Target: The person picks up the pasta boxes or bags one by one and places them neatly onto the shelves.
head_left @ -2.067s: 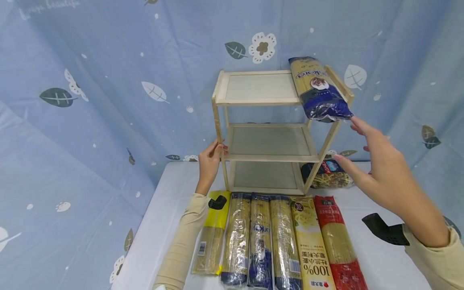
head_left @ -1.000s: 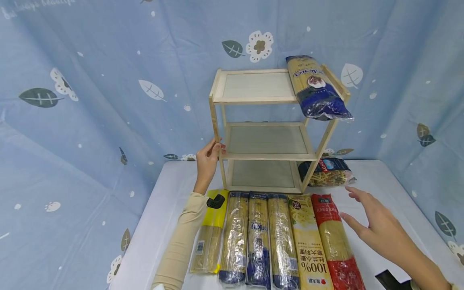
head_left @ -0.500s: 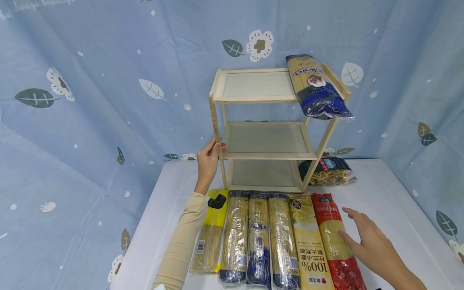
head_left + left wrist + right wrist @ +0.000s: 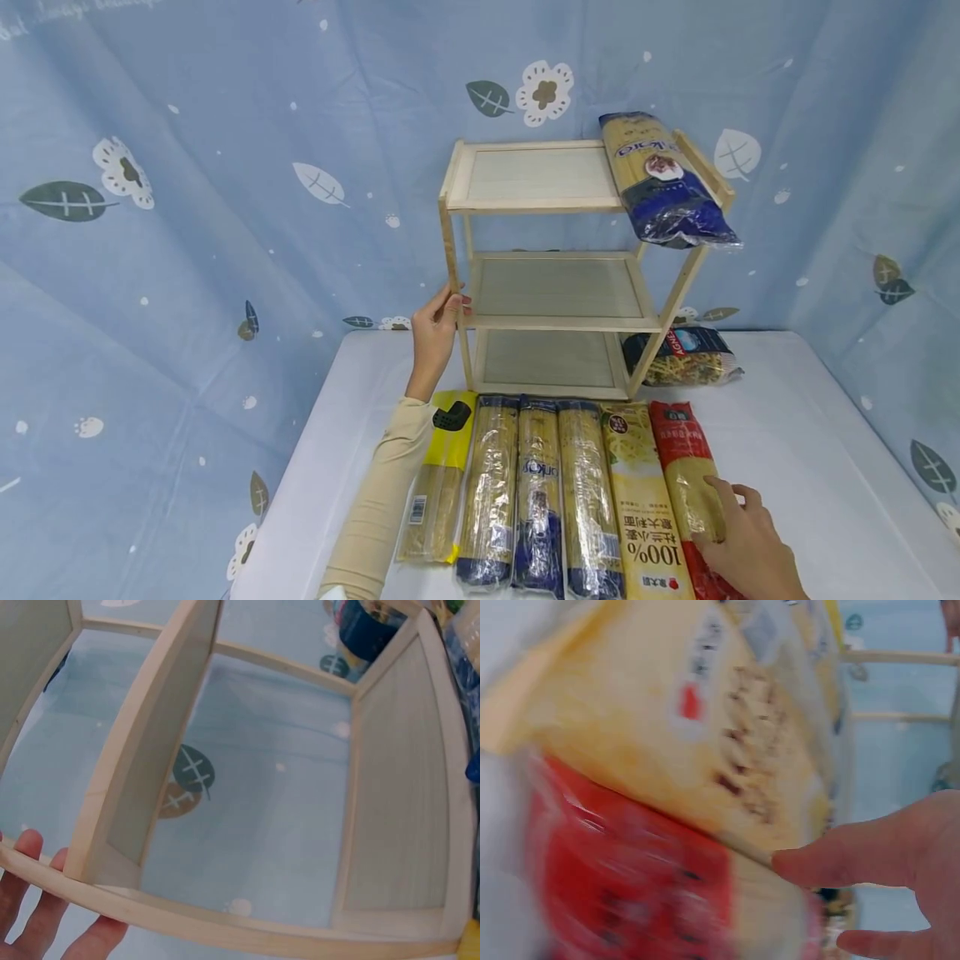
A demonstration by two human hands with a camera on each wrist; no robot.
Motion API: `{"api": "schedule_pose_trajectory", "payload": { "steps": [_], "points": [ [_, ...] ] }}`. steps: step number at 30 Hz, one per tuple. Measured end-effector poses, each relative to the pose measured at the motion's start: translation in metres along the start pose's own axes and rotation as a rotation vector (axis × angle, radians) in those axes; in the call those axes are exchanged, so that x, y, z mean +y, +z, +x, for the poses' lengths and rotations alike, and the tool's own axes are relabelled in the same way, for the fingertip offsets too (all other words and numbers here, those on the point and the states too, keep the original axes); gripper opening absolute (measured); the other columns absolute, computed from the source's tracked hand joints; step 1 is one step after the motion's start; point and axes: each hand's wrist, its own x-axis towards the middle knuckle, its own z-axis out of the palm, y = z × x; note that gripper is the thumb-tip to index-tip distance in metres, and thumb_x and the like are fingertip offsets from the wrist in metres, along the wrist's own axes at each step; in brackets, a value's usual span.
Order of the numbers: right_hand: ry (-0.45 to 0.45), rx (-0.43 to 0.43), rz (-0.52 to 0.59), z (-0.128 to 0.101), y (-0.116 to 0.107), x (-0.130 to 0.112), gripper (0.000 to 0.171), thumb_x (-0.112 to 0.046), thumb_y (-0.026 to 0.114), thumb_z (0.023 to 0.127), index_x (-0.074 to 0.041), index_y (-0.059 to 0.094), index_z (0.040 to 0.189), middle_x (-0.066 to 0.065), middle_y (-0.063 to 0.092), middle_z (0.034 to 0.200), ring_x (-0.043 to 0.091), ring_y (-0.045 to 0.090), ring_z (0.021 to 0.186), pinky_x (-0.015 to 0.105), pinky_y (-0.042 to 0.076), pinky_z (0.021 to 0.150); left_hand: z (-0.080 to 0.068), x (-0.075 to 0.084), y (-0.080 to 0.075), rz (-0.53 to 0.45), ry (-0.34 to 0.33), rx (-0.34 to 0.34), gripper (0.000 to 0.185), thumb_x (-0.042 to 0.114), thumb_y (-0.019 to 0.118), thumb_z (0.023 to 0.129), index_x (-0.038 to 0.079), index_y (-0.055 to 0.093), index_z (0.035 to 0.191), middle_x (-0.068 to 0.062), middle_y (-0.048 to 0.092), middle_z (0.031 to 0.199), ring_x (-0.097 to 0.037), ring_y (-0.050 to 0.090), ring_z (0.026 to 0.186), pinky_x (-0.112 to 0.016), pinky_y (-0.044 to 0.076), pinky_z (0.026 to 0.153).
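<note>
A white table (image 4: 787, 433) stood against a blue patterned cloth, bearing a three-tier wooden shelf (image 4: 555, 321) near its back edge. A blue pasta packet (image 4: 663, 183) lay on the shelf's top tier, overhanging the front. Six long pasta packets lay side by side before the shelf, the red packet (image 4: 686, 462) at the right end. The left hand (image 4: 435, 337) gripped the shelf's front left post, fingers curled round it. The right hand (image 4: 742, 546) rested on the red packet (the wrist view was blurred), fingers spread flat upon it, thumb at its left edge.
</note>
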Motion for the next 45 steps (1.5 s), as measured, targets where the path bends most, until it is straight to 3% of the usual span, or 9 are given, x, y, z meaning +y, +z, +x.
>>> {"api": "schedule_pose_trajectory", "payload": {
  "steps": [5, 10, 15, 20, 24, 31, 38, 42, 45],
  "points": [
    [0.034, -0.062, -0.014, 0.005, 0.023, 0.015, 0.102, -0.052, 0.080, 0.064, -0.005, 0.028, 0.139, 0.039, 0.025, 0.123, 0.053, 0.044, 0.101, 0.059, 0.048, 0.059, 0.000, 0.002, 0.001, 0.013, 0.001, 0.000, 0.033, 0.005, 0.049, 0.099, -0.010, 0.052, 0.128, -0.029, 0.065, 0.098, -0.044, 0.063, 0.085, -0.058, 0.048, 0.067],
    [0.064, -0.095, -0.045, 0.009, 0.028, 0.024, 0.122, -0.072, 0.076, 0.051, -0.009, 0.024, 0.143, 0.041, 0.027, 0.120, 0.052, 0.047, 0.092, 0.059, 0.048, 0.058, 0.001, 0.001, 0.001, 0.012, -0.001, 0.000, 0.033, 0.007, 0.049, 0.099, -0.008, 0.053, 0.129, -0.029, 0.064, 0.100, -0.043, 0.064, 0.086, -0.052, 0.052, 0.071],
    [0.001, -0.062, -0.038, 0.007, 0.035, 0.027, 0.112, -0.064, 0.075, 0.063, -0.008, 0.019, 0.144, 0.041, 0.030, 0.118, 0.052, 0.046, 0.097, 0.053, 0.047, 0.055, 0.001, 0.001, 0.000, 0.022, 0.003, 0.012, 0.033, 0.008, 0.049, 0.099, -0.008, 0.054, 0.128, -0.030, 0.064, 0.099, -0.043, 0.064, 0.086, -0.054, 0.051, 0.069],
    [-0.027, 0.037, -0.014, 0.001, 0.039, 0.028, 0.097, -0.055, 0.073, 0.072, -0.008, 0.024, 0.143, 0.041, 0.033, 0.117, 0.046, 0.054, 0.087, 0.048, 0.048, 0.055, 0.000, 0.000, 0.001, 0.021, -0.012, 0.008, 0.035, 0.008, 0.049, 0.099, -0.009, 0.051, 0.130, -0.029, 0.064, 0.099, -0.043, 0.063, 0.087, -0.059, 0.046, 0.065],
    [-0.028, 0.143, 0.040, -0.003, 0.038, 0.026, 0.084, -0.041, 0.074, 0.077, -0.006, 0.033, 0.142, 0.039, 0.039, 0.116, 0.037, 0.059, 0.078, 0.044, 0.049, 0.056, 0.001, -0.001, 0.002, 0.017, -0.017, 0.010, 0.034, 0.008, 0.049, 0.099, -0.008, 0.052, 0.129, -0.029, 0.064, 0.099, -0.042, 0.064, 0.087, -0.056, 0.049, 0.069],
    [-0.008, 0.419, 0.212, -0.013, 0.037, 0.018, 0.065, -0.008, 0.073, 0.069, -0.003, 0.055, 0.131, 0.030, 0.053, 0.113, 0.038, 0.058, 0.088, 0.038, 0.047, 0.060, 0.002, -0.001, 0.005, 0.022, -0.012, 0.005, 0.033, 0.009, 0.050, 0.099, -0.007, 0.055, 0.127, -0.028, 0.065, 0.098, -0.042, 0.064, 0.085, -0.050, 0.050, 0.063],
    [0.093, 0.523, 0.302, -0.020, 0.020, 0.006, 0.060, 0.000, 0.072, 0.070, -0.005, 0.058, 0.129, 0.026, 0.055, 0.120, 0.039, 0.053, 0.100, 0.049, 0.046, 0.074, 0.000, -0.001, 0.004, 0.040, -0.011, 0.011, 0.032, 0.010, 0.050, 0.099, -0.006, 0.057, 0.126, -0.027, 0.066, 0.097, -0.042, 0.064, 0.084, -0.054, 0.048, 0.063],
    [0.090, 0.570, 0.321, -0.023, -0.006, 0.001, 0.059, 0.001, 0.072, 0.070, -0.004, 0.060, 0.127, 0.027, 0.055, 0.120, 0.040, 0.053, 0.098, 0.027, 0.047, 0.063, 0.000, -0.002, 0.003, 0.054, -0.007, 0.018, 0.032, 0.011, 0.050, 0.099, -0.006, 0.057, 0.126, -0.026, 0.066, 0.096, -0.040, 0.064, 0.084, -0.054, 0.047, 0.064],
    [0.076, 0.585, 0.324, -0.025, -0.027, -0.003, 0.057, -0.001, 0.073, 0.071, -0.004, 0.060, 0.126, 0.028, 0.055, 0.119, 0.039, 0.053, 0.095, 0.012, 0.035, 0.050, 0.000, -0.003, 0.001, 0.052, -0.011, 0.015, 0.033, 0.012, 0.050, 0.099, -0.006, 0.056, 0.127, -0.026, 0.066, 0.097, -0.040, 0.064, 0.085, -0.053, 0.049, 0.068]
  ]
}}
